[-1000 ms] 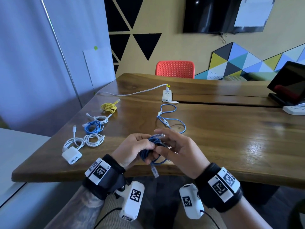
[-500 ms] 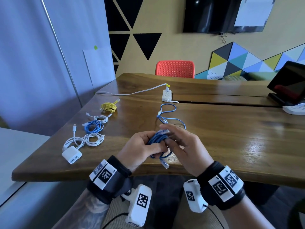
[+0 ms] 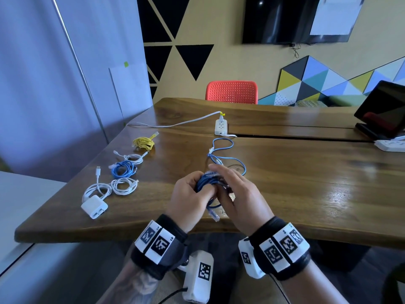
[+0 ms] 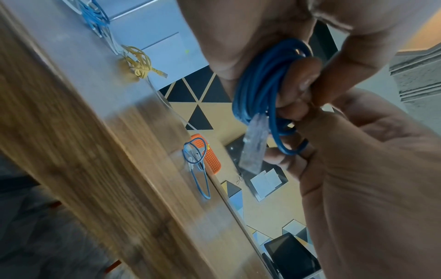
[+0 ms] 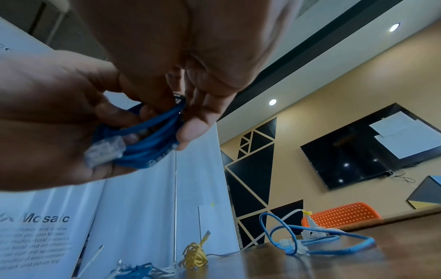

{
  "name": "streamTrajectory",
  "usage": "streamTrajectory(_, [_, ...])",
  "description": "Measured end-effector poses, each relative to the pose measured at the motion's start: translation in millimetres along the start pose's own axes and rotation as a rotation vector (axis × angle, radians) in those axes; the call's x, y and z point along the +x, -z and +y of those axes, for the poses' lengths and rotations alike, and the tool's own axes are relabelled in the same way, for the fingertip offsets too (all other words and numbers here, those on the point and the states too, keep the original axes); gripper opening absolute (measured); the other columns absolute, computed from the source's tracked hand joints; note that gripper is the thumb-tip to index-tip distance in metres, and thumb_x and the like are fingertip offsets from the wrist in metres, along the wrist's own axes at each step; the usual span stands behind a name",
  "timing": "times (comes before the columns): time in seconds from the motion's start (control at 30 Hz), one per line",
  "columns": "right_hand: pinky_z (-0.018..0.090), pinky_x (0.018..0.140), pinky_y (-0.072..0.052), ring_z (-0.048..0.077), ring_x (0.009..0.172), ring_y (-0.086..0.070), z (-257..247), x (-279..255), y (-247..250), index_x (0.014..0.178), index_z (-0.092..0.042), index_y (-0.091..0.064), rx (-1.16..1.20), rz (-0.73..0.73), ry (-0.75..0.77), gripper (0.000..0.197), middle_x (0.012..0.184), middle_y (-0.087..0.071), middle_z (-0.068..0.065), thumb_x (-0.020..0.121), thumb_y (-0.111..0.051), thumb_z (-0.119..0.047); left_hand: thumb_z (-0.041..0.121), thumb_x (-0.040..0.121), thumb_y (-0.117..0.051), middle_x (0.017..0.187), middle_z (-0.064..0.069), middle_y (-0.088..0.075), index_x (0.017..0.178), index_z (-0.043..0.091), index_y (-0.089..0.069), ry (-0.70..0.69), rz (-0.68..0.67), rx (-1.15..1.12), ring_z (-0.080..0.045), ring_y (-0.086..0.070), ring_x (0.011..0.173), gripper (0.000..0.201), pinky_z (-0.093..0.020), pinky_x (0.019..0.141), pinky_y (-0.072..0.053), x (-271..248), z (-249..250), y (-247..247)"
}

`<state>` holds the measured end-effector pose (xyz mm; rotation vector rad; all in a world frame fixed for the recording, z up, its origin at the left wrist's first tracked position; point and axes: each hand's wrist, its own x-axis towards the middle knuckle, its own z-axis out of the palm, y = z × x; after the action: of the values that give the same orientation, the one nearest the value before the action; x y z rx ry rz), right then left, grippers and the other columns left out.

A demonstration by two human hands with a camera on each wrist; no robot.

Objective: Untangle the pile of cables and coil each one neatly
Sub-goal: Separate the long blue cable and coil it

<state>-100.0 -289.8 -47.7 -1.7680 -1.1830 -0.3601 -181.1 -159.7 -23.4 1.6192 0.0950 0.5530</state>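
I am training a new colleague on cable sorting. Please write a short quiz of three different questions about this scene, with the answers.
1. True or false: the dark blue cable lies flat on the table.
2. Which cable is not yet coiled? A. yellow cable B. light blue cable C. white cable with charger
3. Fill in: the chair behind the table is ____.

Key
1. False: the left hand and right hand hold it as a coil above the table edge.
2. B: it lies in loose loops.
3. Orange-red.
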Motion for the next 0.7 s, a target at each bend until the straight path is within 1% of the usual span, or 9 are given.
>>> streamTrajectory(0.07, [0.040, 0.083, -0.058, 0.014, 0.106, -0.068, -1, 0, -1, 0.141, -0.023, -0.053, -0.001, 0.000, -0.003, 0.043, 0.128, -0.064, -0.006, 0.098, -0.050, -0.021, 0.011, 0.075, -0.058, 0.055, -0.003, -0.044, 0.073, -0.009, -0.053, -0.017, 0.019, -0.009, -0.015, -0.040, 0.051, 0.021, -0.025, 0.048, -0.034, 0, -1, 1])
streamTrajectory(0.13, [0.042, 0.079, -0.058, 0.017, 0.100, -0.069, -4, -2, -2, 0.138, -0.028, -0.053, 0.007, 0.010, -0.009, 0.044, 0.127, -0.064, -0.010, 0.095, -0.049, -0.026, 0.010, 0.074, -0.057, 0.056, -0.010, -0.042, 0.070, -0.009, -0.050, -0.057, 0.023, 0.009, -0.021, -0.038, 0.053, 0.021, -0.030, 0.050, -0.035, -1, 0, 2])
streamTrajectory(0.23, [0.041, 0.075, -0.059, 0.019, 0.094, -0.070, -5, -6, -1, 0.137, -0.026, -0.055, 0.022, 0.044, 0.016, 0.045, 0.124, -0.065, -0.009, 0.092, -0.052, -0.022, 0.009, 0.076, -0.059, 0.064, -0.022, -0.050, 0.076, -0.005, -0.059, -0.120, -0.022, 0.072, -0.031, -0.046, 0.059, 0.014, -0.037, 0.056, -0.041, -2, 1, 7])
streamTrajectory(0.3, [0.040, 0.076, -0.060, 0.016, 0.097, -0.070, -1, -8, -3, 0.137, -0.023, -0.057, 0.021, 0.082, 0.004, 0.044, 0.123, -0.066, -0.007, 0.094, -0.054, -0.019, 0.009, 0.078, -0.067, 0.071, -0.014, -0.063, 0.090, 0.005, -0.066, -0.078, -0.042, 0.070, -0.023, -0.060, 0.065, 0.012, -0.032, 0.061, -0.049, 4, -2, 13])
streamTrajectory(0.37, [0.039, 0.077, -0.060, 0.011, 0.097, -0.070, 3, -10, -7, 0.135, -0.026, -0.059, 0.057, 0.143, -0.060, 0.042, 0.120, -0.068, -0.006, 0.094, -0.060, -0.015, 0.008, 0.081, -0.079, 0.087, -0.015, -0.072, 0.116, 0.019, -0.062, 0.028, -0.065, -0.005, -0.023, -0.070, 0.082, 0.040, -0.034, 0.074, -0.057, 11, -8, 19])
streamTrajectory(0.43, [0.038, 0.079, -0.061, 0.009, 0.097, -0.071, 4, -10, -11, 0.132, -0.027, -0.060, 0.097, 0.195, -0.108, 0.041, 0.117, -0.070, -0.006, 0.093, -0.063, -0.015, 0.014, 0.083, -0.077, 0.099, -0.013, -0.074, 0.123, 0.022, -0.061, 0.007, -0.085, -0.003, -0.023, -0.071, 0.093, 0.044, -0.037, 0.083, -0.057, 14, -12, 19])
streamTrajectory(0.5, [0.038, 0.080, -0.061, 0.009, 0.096, -0.072, 5, -9, -14, 0.130, -0.020, -0.063, 0.134, 0.224, -0.141, 0.038, 0.115, -0.071, -0.005, 0.092, -0.063, -0.016, 0.016, 0.092, -0.068, 0.103, -0.001, -0.073, 0.115, 0.020, -0.065, -0.102, -0.096, 0.117, -0.015, -0.068, 0.097, 0.023, -0.030, 0.085, -0.054, 12, -12, 15])
streamTrajectory(0.57, [0.036, 0.082, -0.061, 0.010, 0.097, -0.072, 4, -6, -13, 0.129, -0.015, -0.065, 0.162, 0.218, -0.191, 0.038, 0.113, -0.072, -0.006, 0.091, -0.063, -0.019, 0.015, 0.099, -0.058, 0.102, 0.005, -0.071, 0.114, 0.019, -0.064, -0.172, -0.123, 0.222, -0.008, -0.066, 0.097, 0.017, -0.021, 0.084, -0.050, 11, -12, 12])
streamTrajectory(0.7, [0.034, 0.074, -0.058, 0.010, 0.089, -0.068, 5, -3, -7, 0.124, -0.026, -0.070, 0.075, 0.132, -0.268, 0.039, 0.106, -0.066, -0.015, 0.090, -0.059, -0.041, 0.014, 0.102, -0.053, 0.106, 0.010, -0.068, 0.117, 0.015, -0.062, -0.230, -0.131, 0.356, -0.003, -0.063, 0.101, 0.017, -0.014, 0.086, -0.045, 14, -13, 14])
